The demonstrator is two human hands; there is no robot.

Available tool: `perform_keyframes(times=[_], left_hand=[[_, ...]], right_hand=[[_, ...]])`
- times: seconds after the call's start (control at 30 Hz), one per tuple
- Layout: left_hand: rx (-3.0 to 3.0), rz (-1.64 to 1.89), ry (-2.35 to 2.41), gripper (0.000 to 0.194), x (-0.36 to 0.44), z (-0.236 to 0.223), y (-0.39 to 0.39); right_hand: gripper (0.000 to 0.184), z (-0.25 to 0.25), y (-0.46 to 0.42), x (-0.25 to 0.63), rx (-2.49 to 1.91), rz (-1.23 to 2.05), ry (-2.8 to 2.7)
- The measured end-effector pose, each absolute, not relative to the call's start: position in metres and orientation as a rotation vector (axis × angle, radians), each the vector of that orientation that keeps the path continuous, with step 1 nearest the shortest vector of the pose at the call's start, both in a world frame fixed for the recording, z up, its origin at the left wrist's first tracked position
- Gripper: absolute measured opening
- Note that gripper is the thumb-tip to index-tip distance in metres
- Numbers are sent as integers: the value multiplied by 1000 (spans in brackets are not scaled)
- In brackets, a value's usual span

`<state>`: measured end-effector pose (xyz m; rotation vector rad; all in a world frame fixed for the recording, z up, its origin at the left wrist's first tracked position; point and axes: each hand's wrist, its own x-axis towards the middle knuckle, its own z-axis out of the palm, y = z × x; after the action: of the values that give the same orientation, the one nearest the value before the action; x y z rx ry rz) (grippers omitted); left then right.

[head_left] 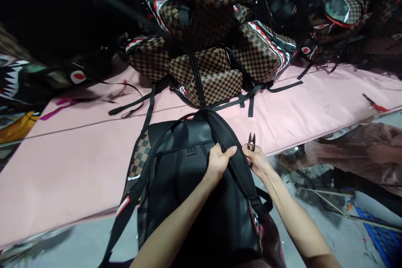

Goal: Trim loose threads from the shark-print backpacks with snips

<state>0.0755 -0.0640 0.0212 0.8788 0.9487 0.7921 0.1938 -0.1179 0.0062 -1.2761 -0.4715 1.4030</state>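
Note:
A black backpack [191, 184] with a checkered side panel rests at the near edge of the table, its back panel facing me. My left hand [218, 160] is closed around the inner edge of the padded shoulder strap [230, 140], thumb on top. On the strap's outer edge, my right hand [256, 159] is closed. Small dark thread snips [251, 141] stick up out of that hand, blades pointing away from me and slightly apart. The fingers under the strap are hidden.
Several checkered bags [216, 86] with shark-mouth prints are piled along the back of the pink table [78, 155]. Another pair of snips with red handles [375, 104] lies at the right. A person's arm [301, 159] is at the right edge, above a blue crate [380, 234].

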Motion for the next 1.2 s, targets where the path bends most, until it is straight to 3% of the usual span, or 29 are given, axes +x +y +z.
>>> perform_keyframes(times=[0.17, 0.27, 0.37, 0.5, 0.77, 1.2], left_hand=[[945, 834, 979, 29, 77, 16, -63], [1032, 856, 1039, 29, 77, 9, -61], [1118, 861, 1094, 29, 75, 2, -59], [1169, 820, 1093, 27, 71, -1, -57], [1055, 728, 1000, 27, 70, 3, -56], [1010, 710, 993, 25, 70, 8, -56]], right_hand=[[28, 9, -123, 189, -1528, 1068, -586], [20, 16, -131, 187, -1726, 712, -873], [20, 19, -133, 188, -1845, 578, -1104], [20, 14, -126, 192, -1823, 703, -1119], [31, 2, -115, 207, -1421, 1319, -763], [32, 0, -115, 207, -1359, 1364, -637]])
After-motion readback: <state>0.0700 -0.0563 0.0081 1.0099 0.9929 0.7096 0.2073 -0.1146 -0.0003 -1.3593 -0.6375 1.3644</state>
